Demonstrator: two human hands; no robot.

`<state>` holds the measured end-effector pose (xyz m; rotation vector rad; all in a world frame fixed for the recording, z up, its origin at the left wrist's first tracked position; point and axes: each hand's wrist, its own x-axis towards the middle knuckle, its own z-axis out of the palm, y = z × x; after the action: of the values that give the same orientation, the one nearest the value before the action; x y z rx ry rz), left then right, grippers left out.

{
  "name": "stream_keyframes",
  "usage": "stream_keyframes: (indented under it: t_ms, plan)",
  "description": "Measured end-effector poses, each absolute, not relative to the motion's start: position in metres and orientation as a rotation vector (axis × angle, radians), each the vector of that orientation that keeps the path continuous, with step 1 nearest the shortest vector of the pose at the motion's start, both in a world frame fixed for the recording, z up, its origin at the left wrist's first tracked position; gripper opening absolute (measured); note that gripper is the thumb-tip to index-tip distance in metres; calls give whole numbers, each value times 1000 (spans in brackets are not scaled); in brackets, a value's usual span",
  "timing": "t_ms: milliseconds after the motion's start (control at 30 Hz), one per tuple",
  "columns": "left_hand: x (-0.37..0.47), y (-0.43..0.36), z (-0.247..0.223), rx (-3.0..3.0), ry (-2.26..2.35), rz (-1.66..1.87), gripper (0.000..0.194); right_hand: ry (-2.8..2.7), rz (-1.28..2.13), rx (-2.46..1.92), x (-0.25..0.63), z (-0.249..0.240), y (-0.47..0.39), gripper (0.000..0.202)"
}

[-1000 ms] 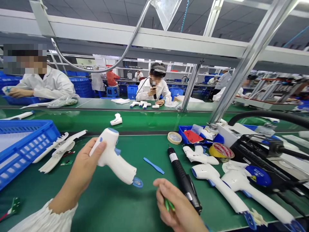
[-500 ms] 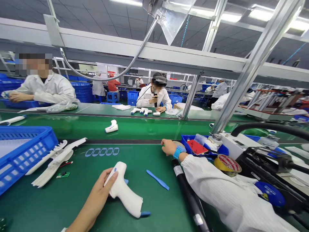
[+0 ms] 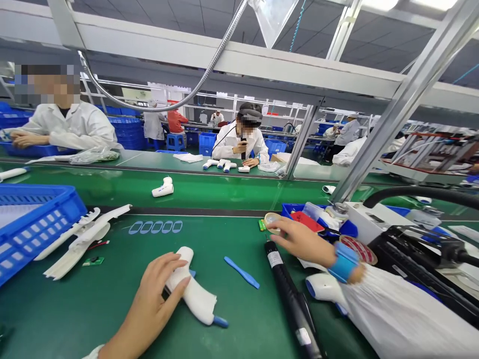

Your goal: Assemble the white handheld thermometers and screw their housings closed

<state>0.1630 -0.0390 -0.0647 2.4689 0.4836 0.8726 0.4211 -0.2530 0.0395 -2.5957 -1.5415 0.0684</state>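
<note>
My left hand is closed around a white handheld infrared thermometer, fingers over its upper end and thumb along its side. A blue piece sticks out of its lower end. My right hand, slightly blurred and wearing a blue wristband, hovers above the tip of a black electric screwdriver. Its fingers are apart and I see nothing in them. Just left of them lie a small green circuit board and a round dish, partly hidden. A blue pry tool lies between my hands.
At left are a blue basket, white shell parts and a circuit board. Another white thermometer lies beside my right sleeve. A blue parts tray stands at right. Across the green belt, co-workers sit.
My right hand has moved right, off the small green board, its fingers spreading. My left hand has shifted its grip, fingers now over the thermometer's top. The whole view has tilted slightly.
</note>
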Motion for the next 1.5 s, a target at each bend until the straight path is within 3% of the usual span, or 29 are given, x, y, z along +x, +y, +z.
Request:
stream_keyframes:
  t_ms: [100,233,400,533,600,700,833,1067,1500]
  plan:
    - [164,-60,-50,2695,150,784,26,-1820,19,-2519,396,35,-296,34]
    - [168,-70,-33,2874,-148,409,50,-2283,-267,-2369,375,4,-320,67]
    - [174,-74,-31,2917,-165,272,41,-2486,-369,-2116,376,-19,-318,40]
    - [180,-97,-32,2969,-123,419,44,-2059,-255,-2064,373,-6,-327,47]
    - [184,-111,-34,2991,-140,445,45,-1612,-224,-1940,361,6,-327,39]
    - [185,-125,-37,2998,-142,407,47,-879,-264,-1494,336,22,-312,39]
    - [180,-126,-41,2940,-73,403,55,-428,-190,-1006,311,33,-275,43]
    - [175,-121,-46,2881,-45,407,44,-444,32,-963,293,37,-241,56]
    - [178,-122,-48,2900,-71,388,47,-622,201,-985,287,21,-221,60]
